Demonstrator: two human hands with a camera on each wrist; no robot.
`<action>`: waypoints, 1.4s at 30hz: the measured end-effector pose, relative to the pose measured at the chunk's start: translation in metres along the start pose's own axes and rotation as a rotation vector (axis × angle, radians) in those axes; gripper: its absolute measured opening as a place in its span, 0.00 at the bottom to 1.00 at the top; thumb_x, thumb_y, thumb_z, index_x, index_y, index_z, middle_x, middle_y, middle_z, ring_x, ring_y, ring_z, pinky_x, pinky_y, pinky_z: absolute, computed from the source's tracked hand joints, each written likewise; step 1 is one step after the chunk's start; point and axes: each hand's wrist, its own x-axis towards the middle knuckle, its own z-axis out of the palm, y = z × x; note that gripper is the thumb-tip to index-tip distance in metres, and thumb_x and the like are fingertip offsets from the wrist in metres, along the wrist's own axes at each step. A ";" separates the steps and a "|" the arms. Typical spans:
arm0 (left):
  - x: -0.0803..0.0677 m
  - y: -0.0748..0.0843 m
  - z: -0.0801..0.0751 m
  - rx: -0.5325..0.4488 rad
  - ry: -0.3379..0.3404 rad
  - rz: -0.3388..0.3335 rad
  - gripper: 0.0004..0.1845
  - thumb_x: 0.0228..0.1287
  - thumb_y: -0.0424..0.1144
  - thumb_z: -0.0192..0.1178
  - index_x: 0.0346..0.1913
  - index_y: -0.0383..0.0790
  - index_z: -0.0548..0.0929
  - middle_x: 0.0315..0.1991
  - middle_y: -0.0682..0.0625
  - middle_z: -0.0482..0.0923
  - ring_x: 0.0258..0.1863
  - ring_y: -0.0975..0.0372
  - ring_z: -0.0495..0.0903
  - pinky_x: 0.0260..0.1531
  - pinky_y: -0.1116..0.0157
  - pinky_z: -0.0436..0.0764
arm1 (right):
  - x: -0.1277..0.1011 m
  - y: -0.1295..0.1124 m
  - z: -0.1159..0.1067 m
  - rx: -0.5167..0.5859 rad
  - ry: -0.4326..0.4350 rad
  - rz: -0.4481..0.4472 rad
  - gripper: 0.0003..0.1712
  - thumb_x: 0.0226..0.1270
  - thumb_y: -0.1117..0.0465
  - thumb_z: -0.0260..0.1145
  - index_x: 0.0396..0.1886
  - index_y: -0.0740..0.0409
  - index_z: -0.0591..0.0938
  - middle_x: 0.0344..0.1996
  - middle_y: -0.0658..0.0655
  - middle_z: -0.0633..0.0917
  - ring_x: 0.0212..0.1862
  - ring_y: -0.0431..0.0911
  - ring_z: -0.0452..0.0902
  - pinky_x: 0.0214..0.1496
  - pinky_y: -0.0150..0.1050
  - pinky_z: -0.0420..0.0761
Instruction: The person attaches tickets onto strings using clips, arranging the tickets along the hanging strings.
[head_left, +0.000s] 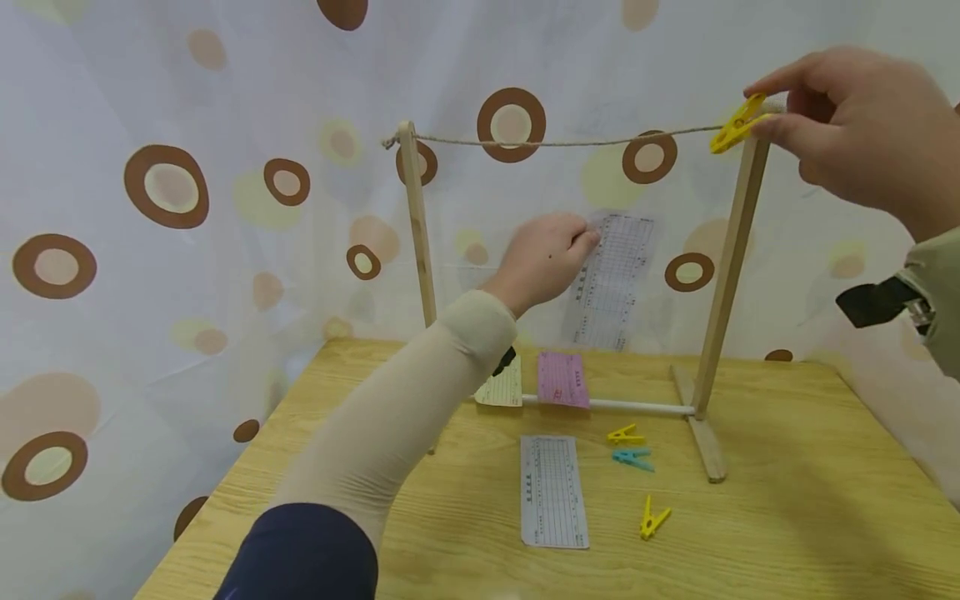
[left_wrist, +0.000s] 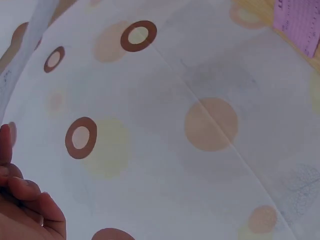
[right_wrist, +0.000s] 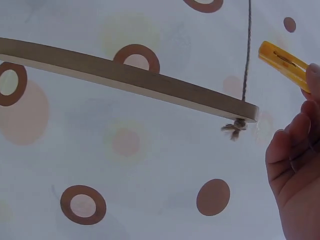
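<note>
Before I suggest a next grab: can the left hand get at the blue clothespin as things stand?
Probably not immediately: the left hand is occupied holding a printed paper slip. Otherwise, nothing visible covers the blue clothespin.

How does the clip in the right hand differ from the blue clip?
Colour: the held clip is yellow; the blue clip is light blue.
Place: the held clip is raised near one end of the cord; the blue clip lies on the table.
Handling: the right hand pinches the held clip; no hand touches the blue clip.
Both are spring-type clothes pegs.
</note>
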 end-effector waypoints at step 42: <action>0.059 0.050 0.017 -0.204 0.087 -0.110 0.16 0.80 0.51 0.49 0.54 0.50 0.84 0.43 0.59 0.79 0.39 0.68 0.75 0.38 0.72 0.73 | 0.037 -0.011 0.002 -0.216 -0.303 0.025 0.33 0.79 0.51 0.54 0.77 0.61 0.64 0.37 0.64 0.76 0.27 0.54 0.69 0.25 0.45 0.70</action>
